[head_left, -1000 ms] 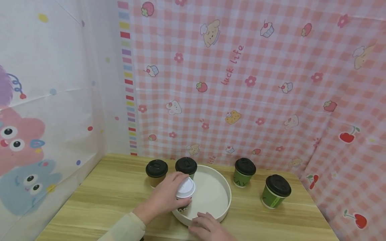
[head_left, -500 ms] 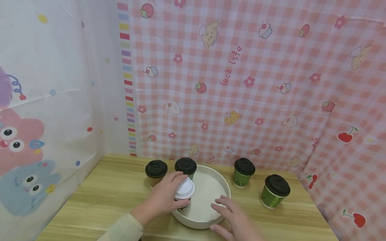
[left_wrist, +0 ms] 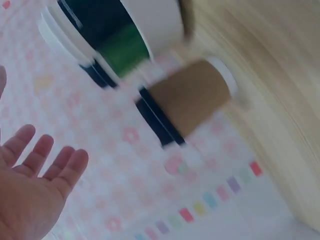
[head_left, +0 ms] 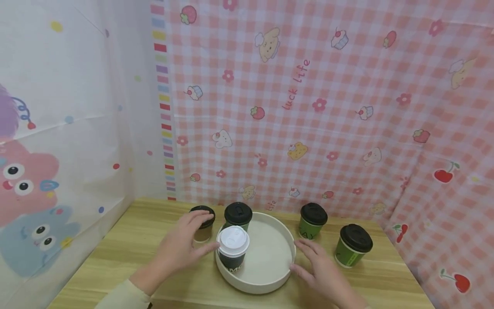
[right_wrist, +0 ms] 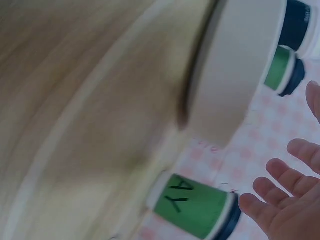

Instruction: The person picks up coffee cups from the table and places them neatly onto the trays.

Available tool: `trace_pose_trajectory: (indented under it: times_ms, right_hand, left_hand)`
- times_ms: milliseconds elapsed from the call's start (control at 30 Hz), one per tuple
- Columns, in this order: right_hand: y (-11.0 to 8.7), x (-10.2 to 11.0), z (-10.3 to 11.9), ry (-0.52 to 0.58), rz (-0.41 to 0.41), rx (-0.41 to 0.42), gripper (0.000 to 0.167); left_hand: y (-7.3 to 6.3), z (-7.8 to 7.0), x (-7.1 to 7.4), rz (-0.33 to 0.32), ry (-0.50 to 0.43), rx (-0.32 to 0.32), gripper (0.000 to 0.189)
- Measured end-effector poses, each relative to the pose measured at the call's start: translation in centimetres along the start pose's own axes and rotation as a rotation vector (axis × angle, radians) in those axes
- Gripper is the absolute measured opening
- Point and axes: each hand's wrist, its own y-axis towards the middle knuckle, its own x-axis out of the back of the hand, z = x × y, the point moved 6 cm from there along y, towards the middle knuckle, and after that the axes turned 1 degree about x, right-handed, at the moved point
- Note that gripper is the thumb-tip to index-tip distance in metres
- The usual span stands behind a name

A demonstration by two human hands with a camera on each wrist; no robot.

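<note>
A round cream tray (head_left: pixel 259 286) holds two paper coffee cups at its left side. The front one is a dark cup (head_left: pixel 232 260) with a white lid; behind it stands a green cup (head_left: pixel 238 213) with a black lid. My left hand (head_left: pixel 178 243) is spread just left of the white-lidded cup, its fingers overlapping a brown cup (head_left: pixel 203 234) with a black lid, outside the tray. In the left wrist view its palm is bare. My right hand (head_left: pixel 322 271) is at the tray's right rim, fingers extended, nothing in its grasp.
Two more green cups with black lids, one farther back (head_left: pixel 311 224) and one nearer (head_left: pixel 350 249), stand on the wooden table (head_left: pixel 127 240) right of the tray. A pink checked cloth (head_left: pixel 278 128) hangs behind, and a white printed sheet (head_left: pixel 85 141) at the left.
My left hand has let go of the white-lidded cup and moved left. My right hand has moved right, from the tray's front to its right rim. The cups stay in place.
</note>
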Motion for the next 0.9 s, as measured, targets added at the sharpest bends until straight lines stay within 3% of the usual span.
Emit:
trace_pose_trajectory:
  times_ms: [133, 233, 467, 600, 900]
  right_hand:
    - [0.1, -0.9, -1.3, 0.007, 0.055, -0.043, 0.063]
    - [0.0, -1.4, -2.1, 0.002, 0.056, -0.043, 0.063]
    - [0.1, -2.1, -3.1, -0.017, 0.049, -0.016, 0.062]
    - [0.3, -2.4, -3.5, -0.029, 0.047, 0.010, 0.061]
    - [0.3, -3.1, -3.7, -0.034, 0.070, 0.033, 0.062]
  left_hand:
    - [0.2, 2.6, 1.0, 0.002, 0.014, 0.058, 0.070]
    - [0.7, 4.6, 1.0, 0.053, 0.025, 0.096, 0.073]
    - [1.7, 7.7, -0.6, 0.198, 0.063, 0.154, 0.082]
    - [2.7, 8.5, -1.7, 0.250, 0.049, 0.170, 0.085]
    - [4.5, 8.4, -3.5, 0.315, 0.030, 0.170, 0.085]
